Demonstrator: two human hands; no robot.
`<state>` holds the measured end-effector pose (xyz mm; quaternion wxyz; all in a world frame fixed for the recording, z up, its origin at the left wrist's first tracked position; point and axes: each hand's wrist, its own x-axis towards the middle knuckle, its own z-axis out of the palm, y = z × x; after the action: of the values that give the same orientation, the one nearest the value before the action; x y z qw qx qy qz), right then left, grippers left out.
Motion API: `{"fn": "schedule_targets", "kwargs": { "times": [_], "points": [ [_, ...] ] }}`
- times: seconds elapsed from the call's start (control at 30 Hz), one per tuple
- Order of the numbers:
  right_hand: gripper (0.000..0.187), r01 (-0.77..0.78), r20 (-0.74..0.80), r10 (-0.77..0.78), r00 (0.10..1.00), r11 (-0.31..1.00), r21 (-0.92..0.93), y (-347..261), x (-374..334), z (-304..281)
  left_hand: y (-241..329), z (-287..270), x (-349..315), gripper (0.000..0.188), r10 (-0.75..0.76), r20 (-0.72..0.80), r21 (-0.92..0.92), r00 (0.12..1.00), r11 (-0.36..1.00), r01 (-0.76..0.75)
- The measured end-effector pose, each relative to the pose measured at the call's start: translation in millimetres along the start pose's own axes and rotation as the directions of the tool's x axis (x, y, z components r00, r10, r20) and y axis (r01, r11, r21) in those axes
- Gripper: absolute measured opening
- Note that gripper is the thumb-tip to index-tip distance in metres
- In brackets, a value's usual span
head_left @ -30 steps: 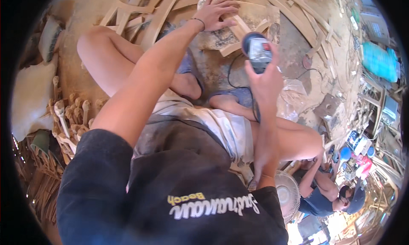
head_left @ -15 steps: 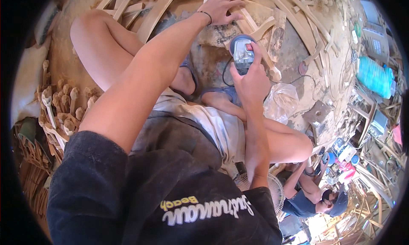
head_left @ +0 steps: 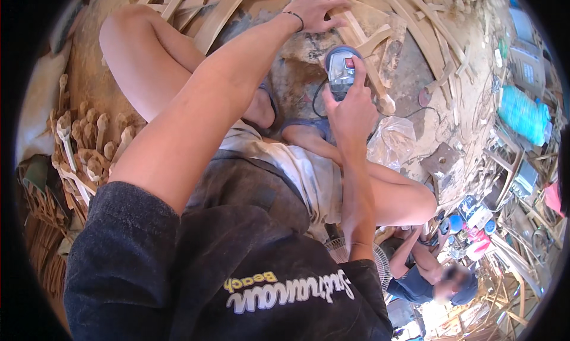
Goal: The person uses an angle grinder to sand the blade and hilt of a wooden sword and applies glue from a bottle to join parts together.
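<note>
My right hand is wrapped round a grey handheld power sander, one finger lying along its top near a red switch. The sander's round dark head sits at the curved side arm of a pale wooden frame piece, and I cannot tell whether they touch. Farther off, my left hand has its fingers spread over the far part of the woodwork. Part of what lies beneath that palm is hidden. Under the frame piece is a worn flat board. A dark cord runs from the sander.
Curved wooden strips lie at the far right, more slats at the far left. Carved wooden legs are heaped at my left. A clear plastic bag lies right of my forearm. Another person sits behind a fan.
The sander and my right hand have shifted slightly to the right. My left hand has also moved a little right, its fingers still spread.
</note>
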<state>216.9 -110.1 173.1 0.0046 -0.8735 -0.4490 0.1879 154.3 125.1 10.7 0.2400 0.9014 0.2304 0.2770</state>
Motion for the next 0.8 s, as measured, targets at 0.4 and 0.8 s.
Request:
{"fn": "schedule_targets", "kwargs": {
  "times": [0.4,0.8],
  "points": [
    [0.095,-0.005,-0.022,0.003,1.000,0.997,-0.076,-5.0,-1.3,6.7,1.8,1.4,-0.2,0.051,-0.022,0.023,0.043,0.999,0.999,0.021],
    [0.084,-0.028,-0.092,0.033,0.995,0.998,0.059,8.0,-2.9,-0.5,6.9,0.7,-0.8,0.054,-0.033,-0.005,0.011,0.999,0.999,0.033]
  ]
}}
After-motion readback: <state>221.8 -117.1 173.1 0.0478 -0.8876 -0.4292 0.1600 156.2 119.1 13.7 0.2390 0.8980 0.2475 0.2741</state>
